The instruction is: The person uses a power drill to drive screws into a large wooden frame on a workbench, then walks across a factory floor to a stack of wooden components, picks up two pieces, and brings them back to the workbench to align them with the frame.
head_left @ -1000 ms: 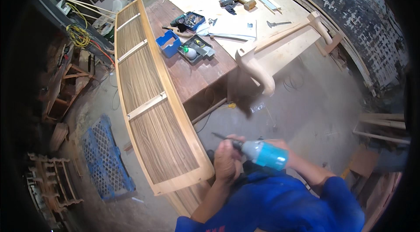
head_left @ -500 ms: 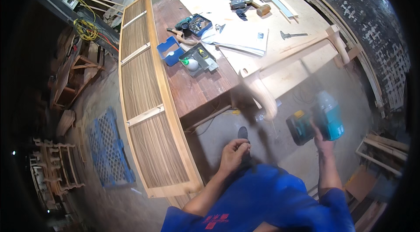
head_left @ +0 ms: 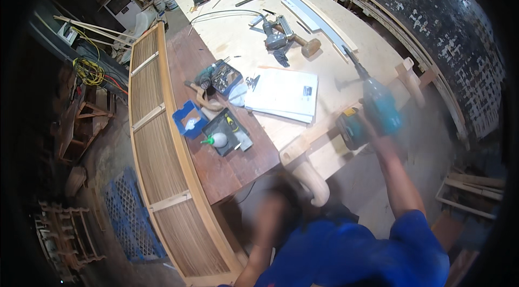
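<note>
Teal cordless drill is in my right hand, fingers wrapped tight round its grip, arm stretched out over the near edge of the plywood bench. The bit points away from me toward the top of the bench; black battery pack sits just left of my fist. The frame is motion-blurred there, so I can't tell exactly where the tip is.

My left hand is low and close to my body, down by the bench's edge. Too smeared to say if it's spread or closed, and I can't see that it's holding anything.

Just left of the drill hand: a stack of white paper sheets. Below it, a pale curved wooden leg piece hangs off the bench corner, between my two hands. Further left of the papers: an open box of bits, a blue tray, and a small white bottle with a green cap on a dark case. Past the drill, a mallet and a second power tool. Far left, a long slatted wooden frame leans along the darker table.

My read: I'm mid-carry with the drill, not drilling. Next move needs the tool steadied and the bit squared up before the trigger, with the left hand free to brace the work.
</note>
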Motion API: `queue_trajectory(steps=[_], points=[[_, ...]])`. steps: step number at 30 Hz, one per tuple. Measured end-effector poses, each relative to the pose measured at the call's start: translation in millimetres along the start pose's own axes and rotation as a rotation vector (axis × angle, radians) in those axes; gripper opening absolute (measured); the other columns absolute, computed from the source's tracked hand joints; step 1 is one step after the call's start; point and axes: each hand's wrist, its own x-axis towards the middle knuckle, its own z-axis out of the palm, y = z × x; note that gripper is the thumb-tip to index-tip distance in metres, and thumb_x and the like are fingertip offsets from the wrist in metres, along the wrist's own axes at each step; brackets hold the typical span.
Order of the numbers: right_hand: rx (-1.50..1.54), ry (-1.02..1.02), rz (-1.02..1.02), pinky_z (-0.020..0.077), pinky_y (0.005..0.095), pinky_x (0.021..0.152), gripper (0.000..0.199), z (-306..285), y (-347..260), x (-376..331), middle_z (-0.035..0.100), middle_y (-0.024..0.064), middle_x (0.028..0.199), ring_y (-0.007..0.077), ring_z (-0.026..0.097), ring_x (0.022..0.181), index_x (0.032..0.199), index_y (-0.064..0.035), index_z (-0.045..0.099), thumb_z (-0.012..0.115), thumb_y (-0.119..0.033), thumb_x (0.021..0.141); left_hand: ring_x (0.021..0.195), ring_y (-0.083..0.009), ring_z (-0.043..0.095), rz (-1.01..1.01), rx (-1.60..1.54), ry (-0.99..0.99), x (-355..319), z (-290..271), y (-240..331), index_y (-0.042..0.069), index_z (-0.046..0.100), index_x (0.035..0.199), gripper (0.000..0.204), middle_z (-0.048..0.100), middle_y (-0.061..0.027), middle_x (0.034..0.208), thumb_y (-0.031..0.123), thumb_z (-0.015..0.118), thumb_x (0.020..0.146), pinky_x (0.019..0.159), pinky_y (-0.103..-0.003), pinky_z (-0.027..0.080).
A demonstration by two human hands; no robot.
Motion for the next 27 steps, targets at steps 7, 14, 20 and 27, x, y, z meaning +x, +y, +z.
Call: queue_trajectory(steps=[7, 14, 20, 27], points=[[0.24, -0.005, -0.006, 0.0535, 0.0281, 0.073, 0.029, 43, 101, 134, 0.069, 0.0054, 0.098, 0.012, 0.065, 0.079, 0.112, 0.0, 0.064, 0.074, -0.008, 0.087, 0.073, -0.0171, 0.064, -0.171, -0.325, 0.446, 16, 32, 27, 0.002, 0.06, 0.107, 0.012, 0.067, -0.0101, 0.087, 0.008, 0.057, 0.097, 0.066, -0.029, 0.055], [0.057, 0.064, -0.217, 0.0522, 0.0346, 0.072, 0.029, 88, 207, 254, 0.068, 0.0081, 0.087, 0.0185, 0.065, 0.078, 0.1, 0.0003, 0.064, 0.078, -0.02, 0.085, 0.087, -0.0205, 0.064, -0.205, -0.27, 0.446, 101, 29, 88, 0.003, 0.059, 0.107, 0.016, 0.065, -0.0105, 0.099, 0.016, 0.058, 0.098, 0.075, -0.033, 0.055], [-0.049, 0.064, -0.281, 0.0513, 0.0377, 0.068, 0.028, 101, 262, 292, 0.067, 0.0128, 0.08, 0.0263, 0.066, 0.072, 0.091, -0.0003, 0.065, 0.078, -0.024, 0.084, 0.086, -0.0243, 0.059, -0.61, -0.387, 0.337, 222, 37, 116, 0.005, 0.054, 0.115, 0.026, 0.058, -0.0117, 0.103, 0.026, 0.054, 0.099, 0.075, -0.039, 0.052], [0.042, -0.027, -0.229, 0.0507, 0.0381, 0.067, 0.015, 99, 267, 295, 0.066, 0.012, 0.082, 0.0283, 0.064, 0.073, 0.091, -0.002, 0.065, 0.073, -0.014, 0.086, 0.076, -0.0238, 0.053, -0.853, -0.221, 0.433, 337, 91, 107, 0.007, 0.054, 0.116, 0.036, 0.055, -0.0111, 0.093, 0.039, 0.05, 0.1, 0.073, -0.048, 0.05]])
